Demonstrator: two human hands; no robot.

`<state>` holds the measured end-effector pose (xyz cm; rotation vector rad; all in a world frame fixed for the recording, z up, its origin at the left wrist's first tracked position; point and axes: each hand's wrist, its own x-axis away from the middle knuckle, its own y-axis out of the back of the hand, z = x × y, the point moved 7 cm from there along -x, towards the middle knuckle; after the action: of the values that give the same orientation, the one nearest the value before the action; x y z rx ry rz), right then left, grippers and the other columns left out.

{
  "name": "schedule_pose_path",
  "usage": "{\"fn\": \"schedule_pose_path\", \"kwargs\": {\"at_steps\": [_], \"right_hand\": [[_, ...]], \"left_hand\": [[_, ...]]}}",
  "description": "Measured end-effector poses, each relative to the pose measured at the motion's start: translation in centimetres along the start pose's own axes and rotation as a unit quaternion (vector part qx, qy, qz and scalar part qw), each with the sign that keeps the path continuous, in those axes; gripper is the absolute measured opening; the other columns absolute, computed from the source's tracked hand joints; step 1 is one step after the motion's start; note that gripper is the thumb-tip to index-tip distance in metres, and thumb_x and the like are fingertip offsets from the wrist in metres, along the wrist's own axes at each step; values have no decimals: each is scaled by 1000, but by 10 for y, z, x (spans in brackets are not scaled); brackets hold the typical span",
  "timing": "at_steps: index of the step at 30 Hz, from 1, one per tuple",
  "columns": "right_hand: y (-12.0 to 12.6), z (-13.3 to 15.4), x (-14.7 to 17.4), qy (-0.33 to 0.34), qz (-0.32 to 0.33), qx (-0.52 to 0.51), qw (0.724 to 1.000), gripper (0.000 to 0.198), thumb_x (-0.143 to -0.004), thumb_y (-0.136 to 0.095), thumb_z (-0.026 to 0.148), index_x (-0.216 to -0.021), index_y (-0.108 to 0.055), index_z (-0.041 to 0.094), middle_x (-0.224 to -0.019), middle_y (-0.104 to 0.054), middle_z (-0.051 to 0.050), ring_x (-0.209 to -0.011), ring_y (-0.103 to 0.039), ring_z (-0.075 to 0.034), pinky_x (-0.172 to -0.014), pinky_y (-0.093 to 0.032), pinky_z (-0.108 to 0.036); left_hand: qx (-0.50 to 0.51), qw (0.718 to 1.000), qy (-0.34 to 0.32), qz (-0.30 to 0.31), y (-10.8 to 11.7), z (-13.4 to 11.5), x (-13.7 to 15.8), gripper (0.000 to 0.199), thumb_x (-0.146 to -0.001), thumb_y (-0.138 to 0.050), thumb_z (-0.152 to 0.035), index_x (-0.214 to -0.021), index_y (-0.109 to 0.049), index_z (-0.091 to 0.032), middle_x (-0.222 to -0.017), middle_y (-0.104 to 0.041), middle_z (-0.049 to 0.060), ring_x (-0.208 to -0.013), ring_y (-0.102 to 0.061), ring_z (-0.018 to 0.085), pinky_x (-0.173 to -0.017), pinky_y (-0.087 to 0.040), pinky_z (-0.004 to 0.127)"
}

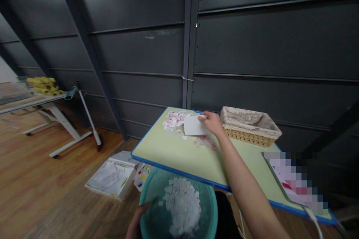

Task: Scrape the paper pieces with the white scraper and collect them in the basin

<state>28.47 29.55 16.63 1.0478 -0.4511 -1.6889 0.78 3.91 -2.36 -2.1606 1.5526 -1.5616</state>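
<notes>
My right hand [211,121] pinches a flat white card [193,127] by its right edge, just above the yellow-green tabletop [165,149]. Right behind the card lies a heap of small paper scraps [174,120], white with pinkish marks. A few loose bits are near the heap. Below the table's front edge, my left hand [138,219] grips the left side of a teal plastic basket [153,190]. Many small white pieces [182,203] lie inside that basket. Part of my left hand's fingers is hidden by the basket wall.
A wicker basket [249,136] with a cloth lining stands at the table's back right. Nearer, a tablet-like device [288,183], partly blurred out, has a cable. An open white box [112,179] sits on the floor. Another table [42,101] bears yellow objects. Dark wall panels rise behind.
</notes>
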Motion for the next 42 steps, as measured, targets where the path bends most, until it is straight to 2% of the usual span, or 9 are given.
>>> {"fn": "schedule_pose_path", "kwargs": {"at_steps": [5,9,12,16,20,25,28,35,42], "right_hand": [[2,-1,0,-10,-8,-3,1000,28,-81,-54,30,-97,-73,18,-97,-73,-9,-84,-65,-21,-72,-43,-26],[-4,4,1,9,8,-19,1000,28,-81,-55,30,-96,-73,17,-96,-73,-9,-83,-64,-20,-71,-42,-26],[-6,5,0,19,25,-16,999,27,-79,-56,30,-94,-74,16,-96,-73,-10,-83,-63,-21,-71,-42,-27],[-11,10,1,35,94,-78,992,24,-73,-59,27,-87,-73,13,-89,-72,-9,-77,-62,-19,-67,-41,-26],[-26,25,13,42,188,-175,966,18,-66,-63,25,-76,-72,13,-76,-70,-5,-67,-58,-17,-58,-39,-24],[-55,48,36,15,307,-310,900,22,-61,-69,31,-72,-69,13,-61,-62,-1,-52,-50,-11,-48,-33,-22],[-59,52,41,-4,334,-369,867,27,-58,-74,34,-74,-69,13,-60,-61,0,-51,-50,-10,-47,-33,-22],[-49,34,32,-66,300,-397,865,28,-58,-76,33,-77,-68,13,-62,-63,-1,-51,-55,-12,-45,-35,-22],[-63,53,51,-24,384,-367,847,28,-61,-75,35,-76,-68,12,-61,-64,-2,-51,-54,-12,-45,-35,-22]], "left_hand": [[5,998,59,30,-8,9,3,73,-76,-63,-34,-140,-39,-8,-90,-79,14,-94,-70,36,-92,-45,52],[-8,1000,28,11,-6,4,1,77,-73,-67,-29,-141,-38,-5,-82,-80,13,-89,-71,36,-90,-46,52],[-3,1000,23,-8,-5,3,3,78,-70,-70,-28,-139,-41,-8,-89,-80,14,-88,-72,37,-90,-47,53],[-18,1000,4,-14,-10,0,8,70,-70,-70,-30,-135,-49,-11,-93,-80,13,-89,-72,35,-91,-46,52],[-44,998,-47,-24,-11,-8,6,58,-75,-66,-32,-128,-55,-11,-81,-80,9,-88,-73,33,-92,-48,49],[-5,1000,-21,11,-8,-5,-2,46,-74,-67,-27,-117,-64,-11,-79,-80,9,-91,-72,32,-93,-48,49],[22,999,-6,43,-9,-3,-2,35,-74,-68,-27,-106,-69,-13,-82,-81,9,-96,-71,32,-95,-48,48],[44,998,-12,51,-11,-4,-1,17,-74,-68,-26,-86,-74,-15,-84,-81,8,-103,-68,31,-99,-46,47],[36,999,-18,24,-7,-4,0,23,-73,-69,-24,-92,-72,-12,-77,-80,9,-103,-68,32,-98,-47,49]]}}
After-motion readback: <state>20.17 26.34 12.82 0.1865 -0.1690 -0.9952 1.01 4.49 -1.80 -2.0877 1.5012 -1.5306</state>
